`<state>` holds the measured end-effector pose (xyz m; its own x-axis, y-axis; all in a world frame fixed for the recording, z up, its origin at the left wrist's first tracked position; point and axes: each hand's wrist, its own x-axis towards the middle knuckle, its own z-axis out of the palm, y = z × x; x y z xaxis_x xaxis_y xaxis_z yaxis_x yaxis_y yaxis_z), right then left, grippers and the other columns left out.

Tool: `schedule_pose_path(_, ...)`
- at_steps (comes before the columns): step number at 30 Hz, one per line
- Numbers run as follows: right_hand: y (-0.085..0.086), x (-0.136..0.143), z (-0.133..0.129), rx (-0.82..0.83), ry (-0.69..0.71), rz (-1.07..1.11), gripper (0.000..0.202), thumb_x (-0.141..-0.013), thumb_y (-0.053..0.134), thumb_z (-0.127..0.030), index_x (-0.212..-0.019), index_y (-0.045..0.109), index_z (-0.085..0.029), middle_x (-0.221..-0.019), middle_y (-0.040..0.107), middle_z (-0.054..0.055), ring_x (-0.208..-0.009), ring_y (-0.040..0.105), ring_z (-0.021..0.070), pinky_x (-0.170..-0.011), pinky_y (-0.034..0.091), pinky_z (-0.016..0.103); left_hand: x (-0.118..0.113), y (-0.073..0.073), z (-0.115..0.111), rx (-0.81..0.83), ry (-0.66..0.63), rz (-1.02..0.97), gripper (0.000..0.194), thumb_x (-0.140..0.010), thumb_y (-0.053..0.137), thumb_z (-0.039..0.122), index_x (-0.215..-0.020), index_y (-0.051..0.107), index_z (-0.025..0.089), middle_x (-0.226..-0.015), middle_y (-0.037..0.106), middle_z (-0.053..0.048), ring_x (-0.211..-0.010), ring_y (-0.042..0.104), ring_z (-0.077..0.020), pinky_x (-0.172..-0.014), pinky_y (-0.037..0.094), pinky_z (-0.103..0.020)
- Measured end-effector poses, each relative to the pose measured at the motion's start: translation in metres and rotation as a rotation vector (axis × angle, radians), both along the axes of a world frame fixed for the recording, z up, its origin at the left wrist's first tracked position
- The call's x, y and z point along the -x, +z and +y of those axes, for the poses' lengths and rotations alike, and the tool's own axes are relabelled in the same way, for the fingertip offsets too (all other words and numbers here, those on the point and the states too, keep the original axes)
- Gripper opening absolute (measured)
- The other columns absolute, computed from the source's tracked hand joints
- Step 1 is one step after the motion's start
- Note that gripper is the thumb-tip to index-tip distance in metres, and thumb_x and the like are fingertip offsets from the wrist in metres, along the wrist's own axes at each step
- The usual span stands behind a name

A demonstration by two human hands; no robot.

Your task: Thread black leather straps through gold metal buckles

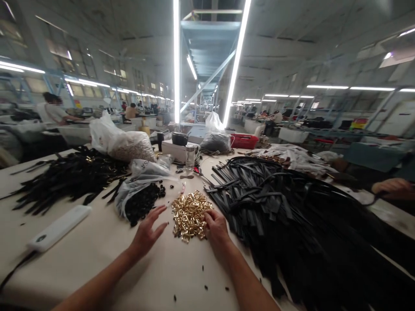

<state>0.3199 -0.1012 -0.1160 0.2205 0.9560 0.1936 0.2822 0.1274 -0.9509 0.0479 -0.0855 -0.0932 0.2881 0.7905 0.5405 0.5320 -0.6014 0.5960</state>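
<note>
A heap of small gold metal buckles [191, 216] lies on the table between my two hands. Over the tabletop left of the heap, my left hand [147, 231] is open, its fingers and thumb apart and nothing in them. My right hand [216, 226] is at the heap's right edge, fingers curled in a pinch among the buckles; what is between the fingertips is hidden. Beyond my left hand, a clear plastic bag [142, 170] spills small black pieces [141, 205]. Right of my right hand spreads a large pile of black straps [253, 198].
Black strips [71, 175] with gold ends and a white power bank [60, 226] with a cable lie left. Farther back stand a filled bag [129, 144], a glass jar [190, 157] and a red basket [244, 141]. Another person's hand [394, 188] shows at right.
</note>
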Motion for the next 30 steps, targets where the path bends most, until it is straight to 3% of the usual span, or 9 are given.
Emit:
schedule_pose_path(4, 0.002, 0.000, -0.003, -0.008, 0.007, -0.051, 0.027, -0.083, 0.050, -0.038, -0.081, 0.065, -0.015, -0.065, 0.061, 0.001, -0.051, 0.052, 0.0117, -0.049, 0.042, 0.021, -0.041, 0.008, 0.019, 0.030, -0.066, -0.073, 0.041, -0.086, 0.053, 0.033, -0.125, 0.054, 0.022, -0.132, 0.056, -0.010, -0.123, 0.051, -0.0250, -0.100, 0.045, -0.042)
schedule_pose_path(9, 0.006, 0.002, -0.008, -0.024, -0.025, -0.189, 0.022, -0.084, 0.052, -0.031, -0.078, 0.068, -0.017, -0.069, 0.066, 0.001, -0.065, 0.058, 0.0140, -0.062, 0.044, 0.021, -0.065, -0.007, 0.023, 0.049, -0.180, -0.016, 0.039, -0.085, 0.055, 0.030, -0.123, 0.057, 0.022, -0.129, 0.058, -0.010, -0.122, 0.052, -0.0247, -0.105, 0.041, -0.043)
schedule_pose_path(13, 0.013, 0.002, -0.013, -0.033, -0.065, -0.308, 0.020, -0.084, 0.052, -0.027, -0.080, 0.070, -0.018, -0.071, 0.068, 0.001, -0.068, 0.060, 0.0142, -0.065, 0.042, 0.021, -0.064, -0.018, 0.022, 0.053, -0.220, 0.010, 0.038, -0.084, 0.056, 0.031, -0.121, 0.059, 0.023, -0.126, 0.061, -0.009, -0.118, 0.055, -0.0247, -0.103, 0.043, -0.041)
schedule_pose_path(21, 0.032, -0.011, -0.017, -0.080, -0.194, -0.567, 0.024, -0.090, 0.043, -0.020, -0.097, 0.066, -0.018, -0.094, 0.066, 0.006, -0.089, 0.060, 0.0173, -0.080, 0.041, 0.023, -0.056, -0.020, 0.031, 0.120, -0.153, -0.090, 0.036, -0.084, 0.055, 0.036, -0.118, 0.062, 0.023, -0.121, 0.065, -0.008, -0.113, 0.059, -0.0248, -0.100, 0.046, -0.040)
schedule_pose_path(26, 0.047, -0.025, -0.002, 0.148, -0.278, -1.065, 0.021, -0.089, 0.049, -0.020, -0.105, 0.062, -0.019, -0.106, 0.063, 0.008, -0.098, 0.057, 0.0194, -0.085, 0.039, 0.026, -0.054, -0.021, 0.034, 0.144, -0.164, -0.105, 0.034, -0.084, 0.055, 0.036, -0.115, 0.064, 0.024, -0.120, 0.065, -0.008, -0.112, 0.059, -0.0251, -0.100, 0.046, -0.041)
schedule_pose_path(30, 0.045, -0.034, 0.024, 0.268, -0.263, -1.185, 0.014, -0.083, 0.056, -0.015, -0.092, 0.067, -0.013, -0.096, 0.065, 0.013, -0.092, 0.059, 0.0254, -0.078, 0.041, 0.032, -0.054, -0.019, 0.034, 0.153, -0.189, -0.129, 0.032, -0.084, 0.055, 0.036, -0.111, 0.067, 0.024, -0.119, 0.066, -0.009, -0.112, 0.060, -0.0250, -0.099, 0.047, -0.040)
